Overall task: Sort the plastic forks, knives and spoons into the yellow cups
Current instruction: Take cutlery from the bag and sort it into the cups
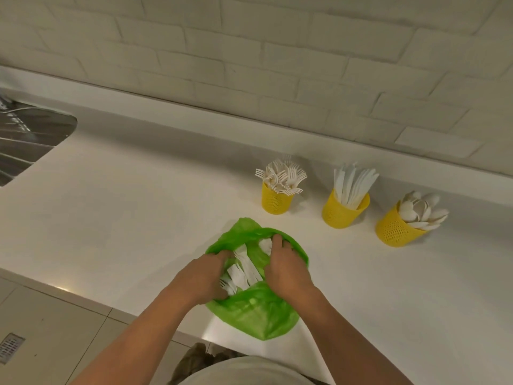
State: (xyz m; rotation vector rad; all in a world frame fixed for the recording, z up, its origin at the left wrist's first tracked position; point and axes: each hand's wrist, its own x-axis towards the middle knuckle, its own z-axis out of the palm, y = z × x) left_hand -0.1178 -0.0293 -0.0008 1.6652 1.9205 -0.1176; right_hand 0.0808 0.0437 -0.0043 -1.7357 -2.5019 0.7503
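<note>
A green plastic bag lies on the white counter near its front edge, with several white plastic utensils inside. My left hand grips the bag's left rim, and my right hand grips its right rim, holding the mouth apart. Behind the bag stand three yellow perforated cups: the left cup holds forks, the middle cup holds knives, the right cup holds spoons and leans to the right.
A steel sink is set into the counter at the far left. A white brick wall runs behind the cups. Tiled floor with a drain grate shows below the counter's front edge.
</note>
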